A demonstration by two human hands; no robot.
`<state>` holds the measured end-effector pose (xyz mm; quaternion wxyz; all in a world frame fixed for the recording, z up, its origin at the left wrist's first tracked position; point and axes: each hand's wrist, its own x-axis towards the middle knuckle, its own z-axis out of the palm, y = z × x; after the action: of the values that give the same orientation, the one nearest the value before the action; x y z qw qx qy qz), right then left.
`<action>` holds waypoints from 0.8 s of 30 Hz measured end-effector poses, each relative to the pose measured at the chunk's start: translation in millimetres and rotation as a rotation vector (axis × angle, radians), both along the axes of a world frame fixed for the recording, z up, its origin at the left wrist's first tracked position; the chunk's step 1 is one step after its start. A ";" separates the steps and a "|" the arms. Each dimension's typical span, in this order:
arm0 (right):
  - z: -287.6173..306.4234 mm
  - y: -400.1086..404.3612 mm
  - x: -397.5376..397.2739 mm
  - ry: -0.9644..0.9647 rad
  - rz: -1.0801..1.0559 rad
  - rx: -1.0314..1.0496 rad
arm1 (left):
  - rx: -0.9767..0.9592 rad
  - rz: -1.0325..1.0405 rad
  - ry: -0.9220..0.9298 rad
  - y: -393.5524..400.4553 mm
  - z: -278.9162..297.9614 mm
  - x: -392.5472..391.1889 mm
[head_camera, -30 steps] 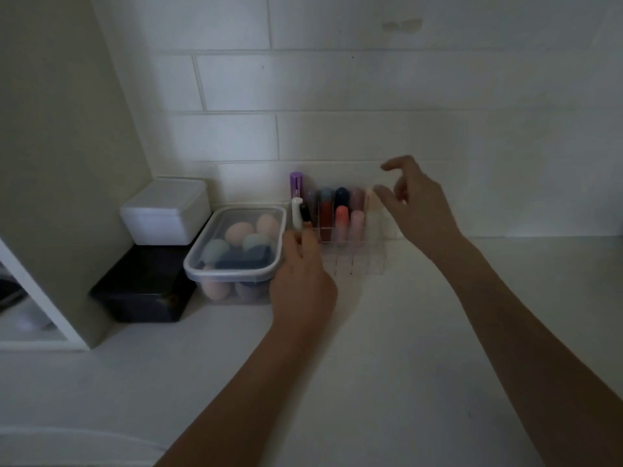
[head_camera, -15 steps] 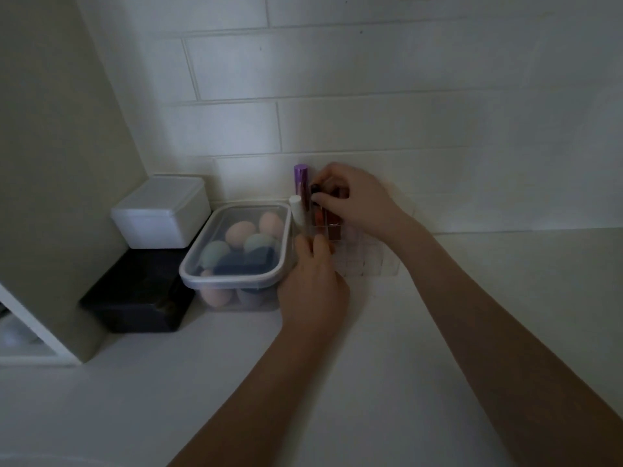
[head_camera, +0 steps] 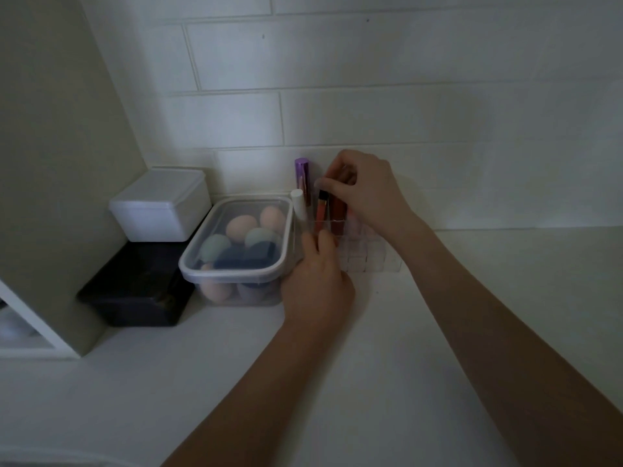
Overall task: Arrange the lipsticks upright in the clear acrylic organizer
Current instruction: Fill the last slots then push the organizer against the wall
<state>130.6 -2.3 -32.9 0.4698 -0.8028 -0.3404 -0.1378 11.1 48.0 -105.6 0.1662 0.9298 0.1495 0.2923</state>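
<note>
The clear acrylic organizer [head_camera: 371, 256] stands against the tiled wall on the white counter, with several lipsticks upright in its back slots. My right hand [head_camera: 367, 190] reaches over it and pinches the dark cap of an orange lip gloss tube [head_camera: 321, 212], which stands upright in a front-left slot. A red tube [head_camera: 338, 214] stands beside it. A white-capped tube [head_camera: 298, 203] and a taller purple tube [head_camera: 302, 173] stand at the left end. My left hand [head_camera: 317, 281] rests against the organizer's front-left corner, its fingers touching the wall; whether they curl round it is hidden.
A clear lidded tub [head_camera: 236, 244] of makeup sponges sits tight against the organizer's left side. Further left, a white lidded box [head_camera: 161, 207] is stacked on a black box [head_camera: 135, 291], beside a beige cabinet panel [head_camera: 50, 146].
My right hand came in from the right of the organizer, dropped onto the lipsticks and now pinches the orange tube's cap. My left hand stays at the front-left corner.
</note>
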 end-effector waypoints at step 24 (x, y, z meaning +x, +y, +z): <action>0.3 1.7 1.4 -0.085 0.052 -0.132 | -0.001 -0.028 0.012 1.1 -1.5 0.2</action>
<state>132.1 -0.7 -32.6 0.4043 -0.8163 -0.3892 -0.1366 11.3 49.1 -107.1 0.1699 0.9335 0.1375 0.2841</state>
